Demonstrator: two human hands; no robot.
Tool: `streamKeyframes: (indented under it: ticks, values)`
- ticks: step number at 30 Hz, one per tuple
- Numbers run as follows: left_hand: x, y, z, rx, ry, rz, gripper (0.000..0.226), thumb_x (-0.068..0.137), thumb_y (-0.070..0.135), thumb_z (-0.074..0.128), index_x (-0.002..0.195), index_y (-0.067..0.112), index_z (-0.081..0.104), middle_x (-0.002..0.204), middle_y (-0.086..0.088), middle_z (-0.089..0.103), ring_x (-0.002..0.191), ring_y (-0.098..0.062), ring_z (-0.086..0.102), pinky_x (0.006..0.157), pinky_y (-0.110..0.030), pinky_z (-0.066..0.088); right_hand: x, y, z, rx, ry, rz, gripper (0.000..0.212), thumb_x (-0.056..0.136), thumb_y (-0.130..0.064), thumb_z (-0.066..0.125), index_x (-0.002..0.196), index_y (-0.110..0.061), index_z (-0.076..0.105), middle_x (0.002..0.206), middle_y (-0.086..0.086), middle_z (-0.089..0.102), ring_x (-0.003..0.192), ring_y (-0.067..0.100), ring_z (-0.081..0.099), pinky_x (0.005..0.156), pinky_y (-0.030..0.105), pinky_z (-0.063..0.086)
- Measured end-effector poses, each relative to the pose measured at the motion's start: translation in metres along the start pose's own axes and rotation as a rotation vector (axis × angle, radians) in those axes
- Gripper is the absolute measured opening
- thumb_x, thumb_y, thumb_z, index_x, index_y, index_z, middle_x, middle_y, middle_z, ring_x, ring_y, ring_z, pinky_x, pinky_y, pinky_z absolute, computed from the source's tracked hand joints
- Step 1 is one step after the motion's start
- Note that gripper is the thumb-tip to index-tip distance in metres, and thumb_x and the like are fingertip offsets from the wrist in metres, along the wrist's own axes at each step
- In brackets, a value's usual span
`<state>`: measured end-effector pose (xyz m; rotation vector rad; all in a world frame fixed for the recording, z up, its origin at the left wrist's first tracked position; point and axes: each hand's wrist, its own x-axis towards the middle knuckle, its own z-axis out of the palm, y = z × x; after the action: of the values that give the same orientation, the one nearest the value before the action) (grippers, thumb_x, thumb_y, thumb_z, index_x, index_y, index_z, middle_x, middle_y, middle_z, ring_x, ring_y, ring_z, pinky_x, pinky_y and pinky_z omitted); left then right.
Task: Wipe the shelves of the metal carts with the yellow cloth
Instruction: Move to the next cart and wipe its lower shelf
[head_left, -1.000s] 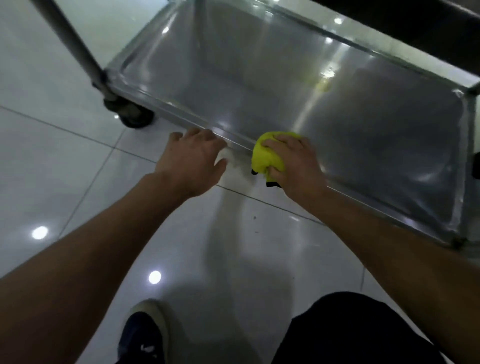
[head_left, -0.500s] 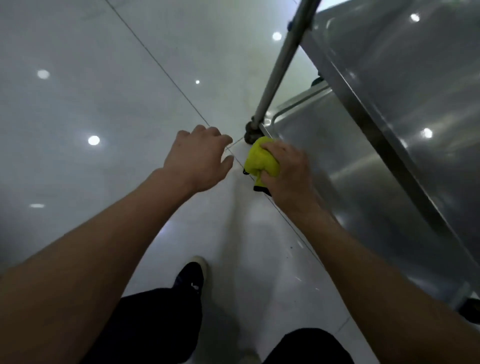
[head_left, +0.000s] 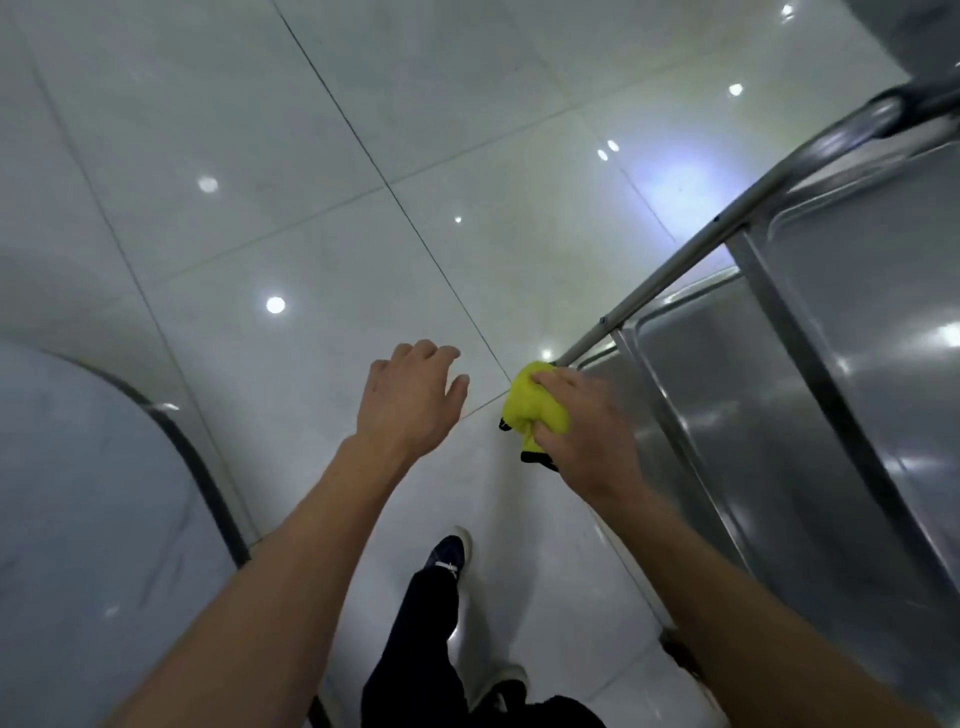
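Two steel shelves (head_left: 810, 405) beside yellow cloth (head_left: 530, 410), dark shoe (head_left: 449, 556) below.

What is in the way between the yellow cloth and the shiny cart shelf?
Nothing visible. The right hand grips the yellow cloth right beside the lower shelf, near its corner post. The left hand hangs apart over the floor.

No writing, label, brand, number or sign can be read anywhere in this view.
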<state>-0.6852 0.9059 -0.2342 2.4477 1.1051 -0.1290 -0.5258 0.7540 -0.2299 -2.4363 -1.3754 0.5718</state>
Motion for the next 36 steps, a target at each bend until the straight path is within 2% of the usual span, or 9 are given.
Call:
streamKeyframes:
  ticks: [5, 14, 18, 25, 30, 36]
  values:
    - [-0.004, 0.013, -0.104, 0.032, 0.087, 0.052, 0.044, 0.101, 0.043, 0.045, 0.138, 0.023, 0.054, 0.135, -0.002, 0.059, 0.123, -0.027, 0.051, 0.097, -0.045, 0.041, 0.002, -0.048, -0.080, 0.049, 0.021, -0.050, 0.058, 0.078, -0.020, 0.069, 0.135, -0.022, 0.058, 0.137, 0.002, 0.055, 0.120, 0.029, 0.051, 0.107, 0.041, 0.037]
    - [0.030, 0.072, -0.189, 0.111, 0.162, 0.135, 0.043, 0.099, 0.045, 0.047, 0.136, 0.024, 0.057, 0.133, -0.001, 0.062, 0.120, -0.026, 0.056, 0.098, -0.047, 0.041, 0.026, -0.059, -0.155, 0.110, 0.113, 0.000, 0.060, 0.076, -0.026, 0.067, 0.134, -0.033, 0.055, 0.135, -0.010, 0.054, 0.115, 0.022, 0.047, 0.102, 0.035, 0.040]
    - [0.049, 0.102, -0.213, 0.134, 0.162, 0.129, 0.043, 0.099, 0.044, 0.049, 0.136, 0.023, 0.057, 0.133, -0.001, 0.061, 0.121, -0.026, 0.054, 0.095, -0.046, 0.043, 0.044, -0.050, -0.185, 0.134, 0.104, -0.010, 0.061, 0.077, -0.027, 0.067, 0.136, -0.034, 0.053, 0.136, -0.011, 0.052, 0.116, 0.022, 0.044, 0.099, 0.040, 0.043]
    - [0.086, 0.134, -0.242, 0.197, 0.175, 0.115, 0.044, 0.098, 0.044, 0.050, 0.137, 0.024, 0.056, 0.134, -0.001, 0.061, 0.122, -0.026, 0.054, 0.094, -0.044, 0.045, 0.102, -0.033, -0.223, 0.126, 0.099, -0.081, 0.059, 0.081, -0.031, 0.066, 0.138, -0.034, 0.049, 0.139, -0.010, 0.050, 0.119, 0.023, 0.042, 0.096, 0.042, 0.043]
    - [0.122, 0.118, -0.251, 0.172, 0.182, 0.072, 0.044, 0.098, 0.044, 0.050, 0.137, 0.023, 0.056, 0.134, -0.001, 0.061, 0.122, -0.026, 0.054, 0.093, -0.045, 0.046, 0.156, -0.038, -0.229, 0.101, 0.063, -0.082, 0.060, 0.081, -0.029, 0.064, 0.139, -0.034, 0.048, 0.139, -0.011, 0.049, 0.120, 0.022, 0.041, 0.095, 0.039, 0.042]
    - [0.212, 0.077, -0.271, 0.122, 0.153, 0.068, 0.043, 0.099, 0.043, 0.048, 0.136, 0.023, 0.057, 0.136, -0.001, 0.059, 0.122, -0.025, 0.053, 0.095, -0.045, 0.045, 0.253, -0.051, -0.233, 0.092, 0.041, -0.033, 0.060, 0.083, -0.030, 0.066, 0.140, -0.034, 0.049, 0.139, -0.010, 0.050, 0.121, 0.021, 0.040, 0.097, 0.040, 0.042]
